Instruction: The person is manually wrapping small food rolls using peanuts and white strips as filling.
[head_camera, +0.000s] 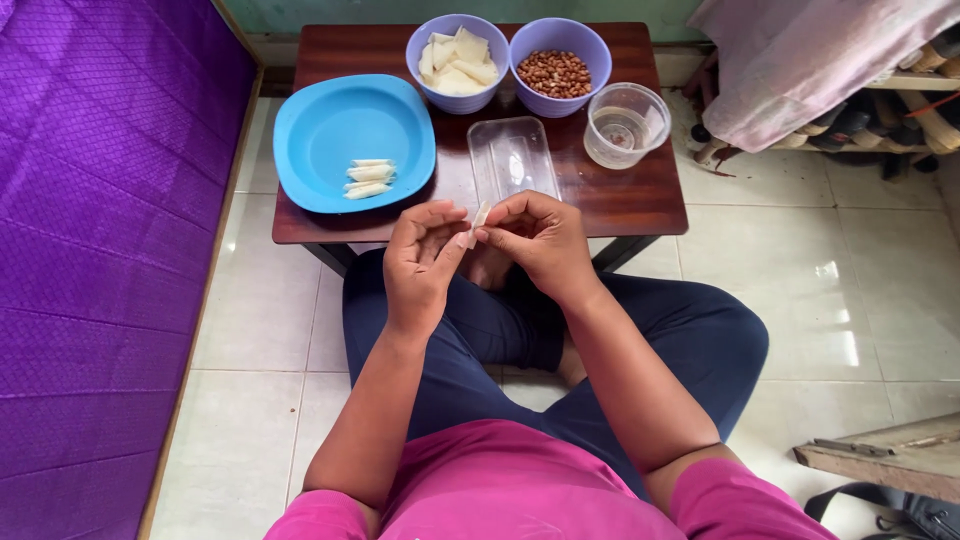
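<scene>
Both hands pinch one small pale wrapper (480, 218) just off the tabletop's (640, 200) near edge: left hand (425, 255) and right hand (535, 235) closed on it by the fingertips. It looks thin, soft and easily torn; best held lightly by its edges.

Glossy dark wood tabletop (640, 205); smooth blue plastic plate (310, 130); clear plastic tray (512, 160); quilted purple cloth mattress (90, 250); shiny tiled floor (840, 290).
</scene>
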